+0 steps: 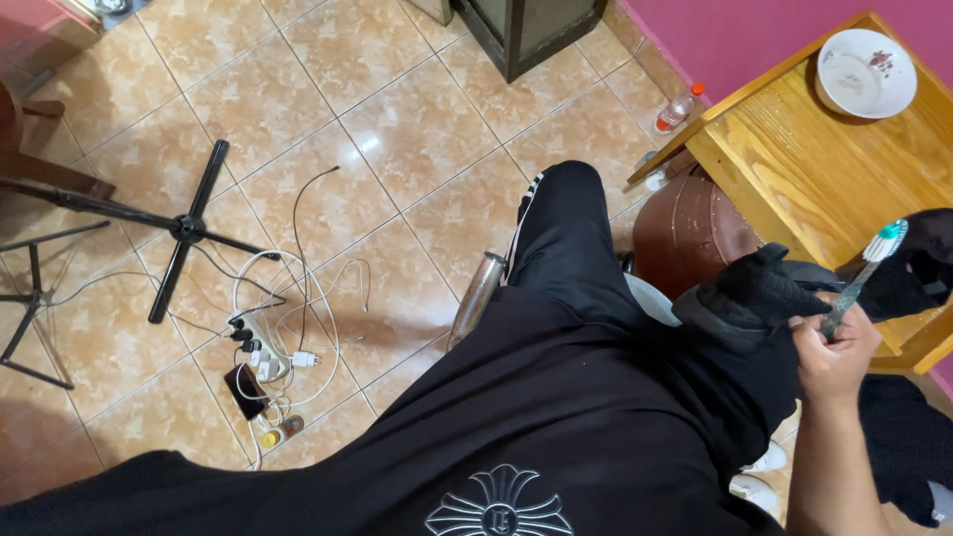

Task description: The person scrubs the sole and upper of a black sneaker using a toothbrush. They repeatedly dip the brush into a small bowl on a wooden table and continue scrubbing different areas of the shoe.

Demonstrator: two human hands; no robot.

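Near the right edge, the right hand (834, 352) is closing tight around the handle of a toothbrush (862, 276). The brush is pointing up and tilting right, and its white and green head is sitting over the edge of the wooden worktop (794, 159). Just left of the hand, a black glove (754, 293) is showing, likely on the left hand; whether that hand is open or closed is too hard to tell. The glove is touching a dark cloth (923, 263) that is lying on the worktop. A white bowl (866, 71) is sitting at the far corner of the worktop, well apart from the brush. A brown pot (685, 233) is standing on the floor beside the worktop. A plastic bottle (678, 107) is lying by the pink wall. Far to the left, a power strip (260, 347) with white cables is lying on the tiled floor (397, 129), near a black stand (189, 228).
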